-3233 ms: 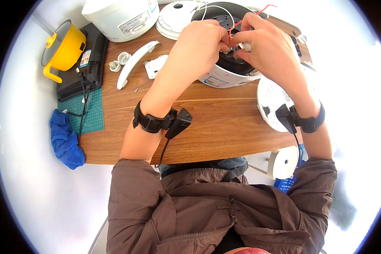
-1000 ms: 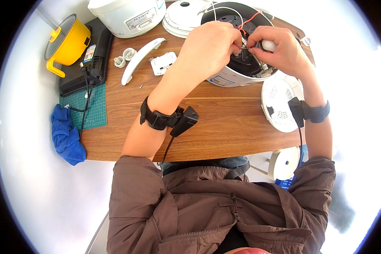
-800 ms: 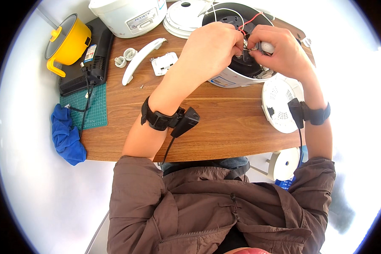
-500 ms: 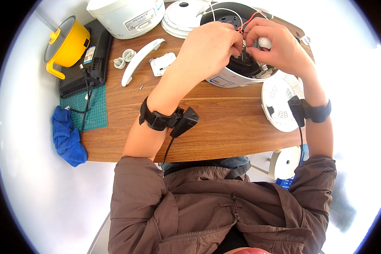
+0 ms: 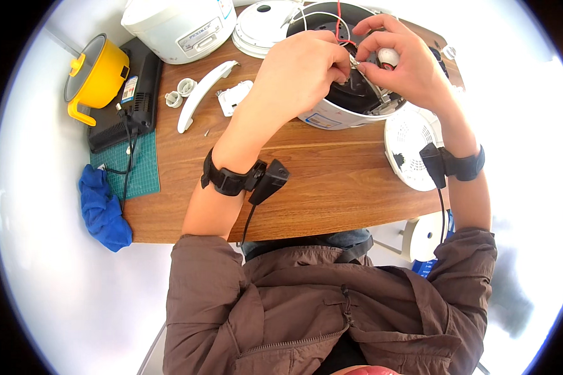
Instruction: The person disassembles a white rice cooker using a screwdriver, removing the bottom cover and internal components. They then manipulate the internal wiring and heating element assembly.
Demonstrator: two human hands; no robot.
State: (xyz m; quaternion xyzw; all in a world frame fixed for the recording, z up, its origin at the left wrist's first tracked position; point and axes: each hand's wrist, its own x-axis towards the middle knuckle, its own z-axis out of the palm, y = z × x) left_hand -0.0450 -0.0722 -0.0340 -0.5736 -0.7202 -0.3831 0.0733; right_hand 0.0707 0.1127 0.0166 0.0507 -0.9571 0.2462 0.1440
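An opened rice cooker body (image 5: 331, 120) stands at the far right of the table, its dark inside showing. Red wire (image 5: 339, 22) and white wire (image 5: 303, 17) loop over it. My left hand (image 5: 306, 67) is over the left part of the opening, thumb and fingers pinched on a wire. Opposite it, my right hand (image 5: 410, 67) has its thumb and index finger closed at a small wire end, the other fingers raised. The fingertips nearly meet, so the exact join is hidden. Close to my right fingers, a round white part (image 5: 388, 57) sits inside the body.
A white cooker shell (image 5: 181, 34) and round white lid (image 5: 250, 31) stand behind. Left of my hands lie a curved white handle (image 5: 200, 100), small white cups (image 5: 180, 91) and a white bracket (image 5: 234, 97). A perforated white disc (image 5: 413, 140) lies right; a yellow pot (image 5: 100, 69) stands far left.
Both hands have shifted slightly left. The right fingers have spread a little, and the red wire now rises upright between the hands. The whole view has moved slightly.
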